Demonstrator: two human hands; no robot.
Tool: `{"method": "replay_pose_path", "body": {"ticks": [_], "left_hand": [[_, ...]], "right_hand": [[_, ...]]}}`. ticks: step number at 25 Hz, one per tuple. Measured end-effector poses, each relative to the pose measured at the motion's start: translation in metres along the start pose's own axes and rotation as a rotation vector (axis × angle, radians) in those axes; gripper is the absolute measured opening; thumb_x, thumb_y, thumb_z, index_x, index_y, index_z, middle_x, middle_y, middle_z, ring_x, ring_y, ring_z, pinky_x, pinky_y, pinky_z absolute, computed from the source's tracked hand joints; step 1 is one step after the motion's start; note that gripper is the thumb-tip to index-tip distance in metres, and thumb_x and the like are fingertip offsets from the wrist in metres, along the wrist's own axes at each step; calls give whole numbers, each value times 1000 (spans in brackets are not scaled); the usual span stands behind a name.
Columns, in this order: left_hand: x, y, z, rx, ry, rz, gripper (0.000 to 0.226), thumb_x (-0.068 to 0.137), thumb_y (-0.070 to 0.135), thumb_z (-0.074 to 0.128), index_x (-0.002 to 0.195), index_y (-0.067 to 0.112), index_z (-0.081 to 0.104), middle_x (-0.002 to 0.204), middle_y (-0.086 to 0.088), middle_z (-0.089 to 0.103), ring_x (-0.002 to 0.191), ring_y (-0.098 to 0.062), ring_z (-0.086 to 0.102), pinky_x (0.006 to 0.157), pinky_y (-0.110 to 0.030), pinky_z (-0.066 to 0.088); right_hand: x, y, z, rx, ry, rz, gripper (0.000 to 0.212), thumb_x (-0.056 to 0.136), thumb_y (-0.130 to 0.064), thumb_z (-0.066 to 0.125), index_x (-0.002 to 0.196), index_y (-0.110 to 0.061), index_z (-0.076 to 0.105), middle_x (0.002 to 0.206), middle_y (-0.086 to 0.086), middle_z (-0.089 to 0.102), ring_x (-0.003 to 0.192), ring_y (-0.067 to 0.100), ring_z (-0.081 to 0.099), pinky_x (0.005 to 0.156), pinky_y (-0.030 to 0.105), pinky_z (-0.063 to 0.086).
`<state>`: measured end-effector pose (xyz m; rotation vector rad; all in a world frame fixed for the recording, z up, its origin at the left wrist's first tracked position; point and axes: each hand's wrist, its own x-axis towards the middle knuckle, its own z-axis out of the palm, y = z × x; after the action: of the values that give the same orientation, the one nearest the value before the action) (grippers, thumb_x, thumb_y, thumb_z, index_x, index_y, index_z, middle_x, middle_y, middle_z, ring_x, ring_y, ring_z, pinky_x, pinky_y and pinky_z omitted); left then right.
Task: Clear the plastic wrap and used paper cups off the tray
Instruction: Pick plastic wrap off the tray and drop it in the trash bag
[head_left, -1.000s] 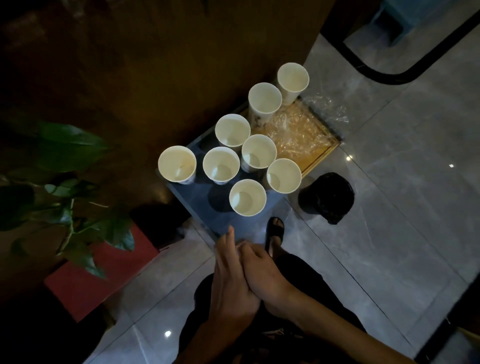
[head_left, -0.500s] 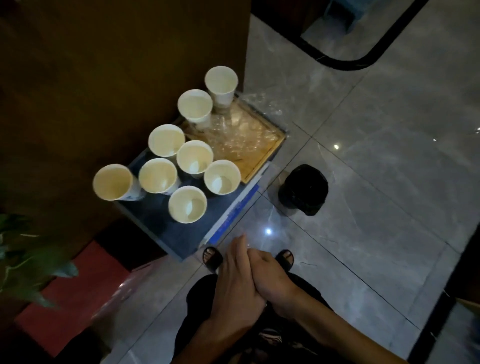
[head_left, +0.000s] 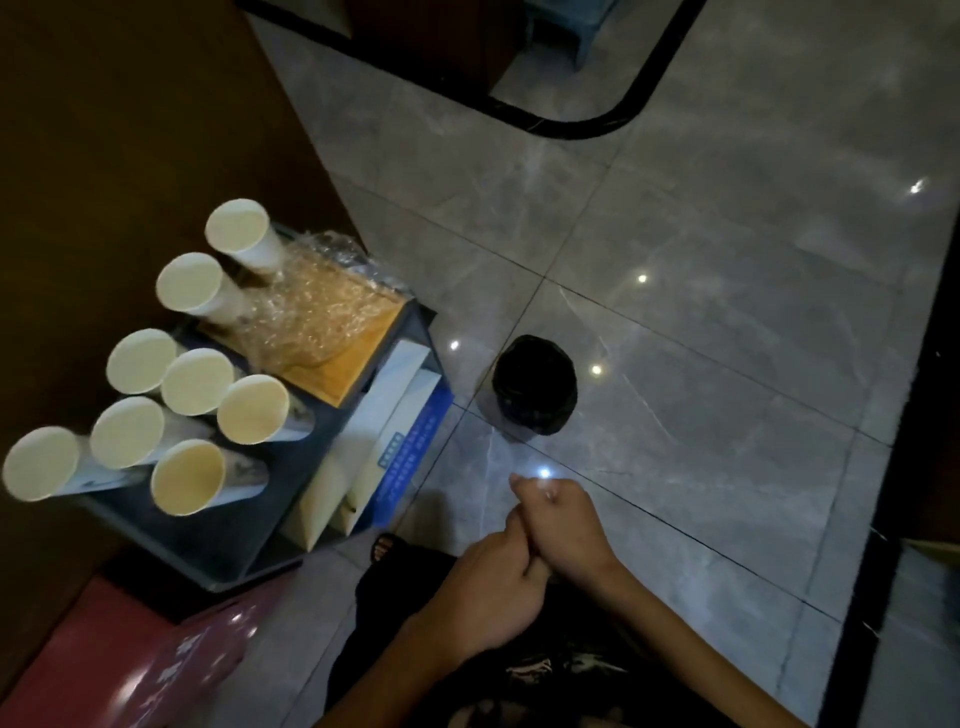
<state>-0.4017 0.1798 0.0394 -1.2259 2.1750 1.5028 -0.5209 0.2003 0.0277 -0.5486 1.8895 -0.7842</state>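
Observation:
Crumpled clear plastic wrap (head_left: 311, 306) covers a wooden tray (head_left: 344, 375) at the far end of a low dark table (head_left: 249, 525). Two white paper cups (head_left: 236, 226) (head_left: 189, 283) stand at the tray's left edge, on the wrap. Several more paper cups (head_left: 197, 382) stand upright on the dark table in front of the tray. My left hand (head_left: 488, 587) and my right hand (head_left: 561, 525) are pressed together over the floor, right of the table, well apart from tray and cups. Both hold nothing, with fingers curled.
A small bin lined with a black bag (head_left: 535, 384) stands on the grey tile floor right of the table. White and blue boxes (head_left: 400, 415) sit under the table's right side. A red box (head_left: 104, 654) lies at lower left. A brown wall runs behind the table.
The view has swung right, so the table and cups sit further left in the frame. My joined hands shifted right; the right hand's fingers are now curled.

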Motion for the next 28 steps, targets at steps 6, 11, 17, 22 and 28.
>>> {"method": "replay_pose_path", "body": {"ticks": [6,11,17,22,28], "left_hand": [[18,38,9,30,-17,98,75,81,50,48,148,39,17,101,12,68,85,-4,65,65,-15,46],[47,49,-5,617,189,211,64,94,41,49,147,4,46,82,-6,72,53,-14,63,44,-22,34],[108,33,-40,790,47,76,59,99,28,38,150,1,25,109,-15,69,92,-33,70,100,-52,45],[154,14,-59,815,-50,-27,66,97,31,43,151,2,20,141,-20,43,124,-38,49,102,-51,42],[185,3,-67,702,-230,-11,75,96,43,44,151,2,12,143,-22,41,120,-36,54,94,-48,50]], "right_hand": [[21,4,-37,427,83,204,39,89,-6,58,56,-15,41,49,3,41,44,14,41,43,23,35],[40,-4,-43,786,10,420,13,92,-7,57,85,-6,68,72,15,62,64,26,62,55,26,49],[83,-14,-14,763,115,635,32,82,-14,55,51,-18,52,55,3,50,57,20,49,60,35,40],[120,-42,3,764,37,588,42,94,-36,54,62,-18,74,75,-2,76,70,14,73,69,32,50],[156,-32,10,182,116,408,36,102,-30,53,95,-1,72,93,13,76,92,26,71,90,42,56]]}}
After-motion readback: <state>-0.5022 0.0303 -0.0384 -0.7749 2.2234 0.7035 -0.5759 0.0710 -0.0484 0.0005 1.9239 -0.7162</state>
